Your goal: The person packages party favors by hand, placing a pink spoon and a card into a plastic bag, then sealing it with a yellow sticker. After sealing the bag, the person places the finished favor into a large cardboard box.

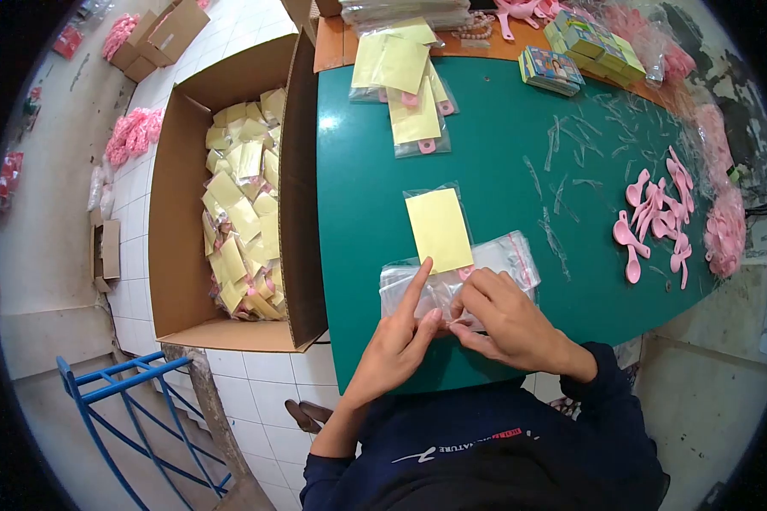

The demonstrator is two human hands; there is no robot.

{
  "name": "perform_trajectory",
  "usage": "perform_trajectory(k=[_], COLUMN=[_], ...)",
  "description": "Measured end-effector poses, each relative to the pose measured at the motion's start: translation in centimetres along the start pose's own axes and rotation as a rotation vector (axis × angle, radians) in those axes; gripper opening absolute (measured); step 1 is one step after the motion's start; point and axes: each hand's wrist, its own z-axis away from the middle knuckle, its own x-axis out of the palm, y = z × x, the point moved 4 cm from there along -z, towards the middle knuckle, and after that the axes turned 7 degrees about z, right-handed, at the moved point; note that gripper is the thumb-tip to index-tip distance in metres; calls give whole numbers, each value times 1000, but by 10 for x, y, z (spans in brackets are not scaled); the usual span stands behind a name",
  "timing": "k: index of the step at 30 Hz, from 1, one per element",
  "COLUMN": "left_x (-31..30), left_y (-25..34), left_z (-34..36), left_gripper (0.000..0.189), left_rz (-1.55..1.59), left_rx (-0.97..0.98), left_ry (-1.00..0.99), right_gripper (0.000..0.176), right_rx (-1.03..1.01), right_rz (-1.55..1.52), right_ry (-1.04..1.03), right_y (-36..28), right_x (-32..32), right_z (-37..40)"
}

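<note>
A clear plastic bag [441,294] with a yellow card [439,230] and a bit of pink plastic inside lies on a stack of clear bags [507,255] at the table's near edge. My left hand [394,345] is open, its index fingertip stretched onto the card's lower edge and its thumb on the bag's near end. Beside it, my right hand [507,319] pinches the near end of the clear plastic between thumb and fingers. Filled bags with yellow cards [418,119] overlap at the table's far left. Pink spoons [632,243] lie in a loose pile on the right.
Left of the green table [503,153] stands a large cardboard box [302,230] full of card bags. Stacked small printed cards [550,70] sit at the back. Thin plastic strips [554,234] are scattered toward the right. A blue metal frame [132,366] stands at lower left.
</note>
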Motion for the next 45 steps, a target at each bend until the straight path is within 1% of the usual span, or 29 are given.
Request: perform_trajectory(k=[1,4,7,10,13,16,19,22,26,28,29,31,32,34,35,36,37,38,39,40,42,43,45], left_x=[1,3,6,9,9,6,5,5,7,5,3,-2,-2,-3,-4,-5,-6,-7,-8,-9,-7,-5,-5], left_y=[1,14,22,17,12,3,13,7,4,0,-1,-4,-5,-5,-5,-7,-8,-10,-12,-11,-12,-13,-9], left_z=[0,2,5,7,7,2,-8,-11,-12,-13,-13,-11,-10,-9,-10,-10,-9,-7,-5,-7,-5,-5,-3], left_gripper=[60,60,61,62,62,62,62,66,65,63,62,61,58,53,48,44,39,34,30,26,22,21,20], left_rz=[-10,-220,-247,-258,-220,51,-5,29,27,9,12,18,83,212,207,203,200,185,170,152,252,305,295], left_rx=[34,4,11,173,176,41,-72,-14,-8,-22,-25,-33,-29,-10,-5,-1,-4,-9,-13,-8,-12,-15,-41], left_ry=[12,34,10,30,-16,60,94,144,213,263,243,200,215,239,230,220,211,185,161,140,139,142,117], right_gripper=[20,20,19,17,16,16,17,18,17,15,14,14,15,16,17,18,18,14,13,12,13,20,37], right_rx=[21,45,54,69,67,44,20,1,21,20,17,122,174,28,-13,98,402,443,540,697,986,851,569], right_rz=[-9,-39,-42,-24,-27,-43,-48,-53,-114,-214,-263,-359,-407,-418,-414,-455,-332,-14,294,635,1334,739,430], right_ry=[-3,-41,-82,-112,-111,-72,-54,-69,-101,-112,-118,-233,-291,-218,-172,-163,-87,106,286,310,348,456,441], right_y=[0,2,0,0,0,-3,-6,-6,0,1,3,18,31,65,88,120,162,203,243,256,253,228,131], right_x=[0,-1,-3,-2,-2,-2,0,-1,-6,-11,-16,-35,-45,-82,-105,-128,-153,-189,-224,-233,-244,-225,-155], right_z=[0,0,-1,0,0,1,3,5,6,7,7,11,14,24,32,48,73,89,106,126,157,143,81])
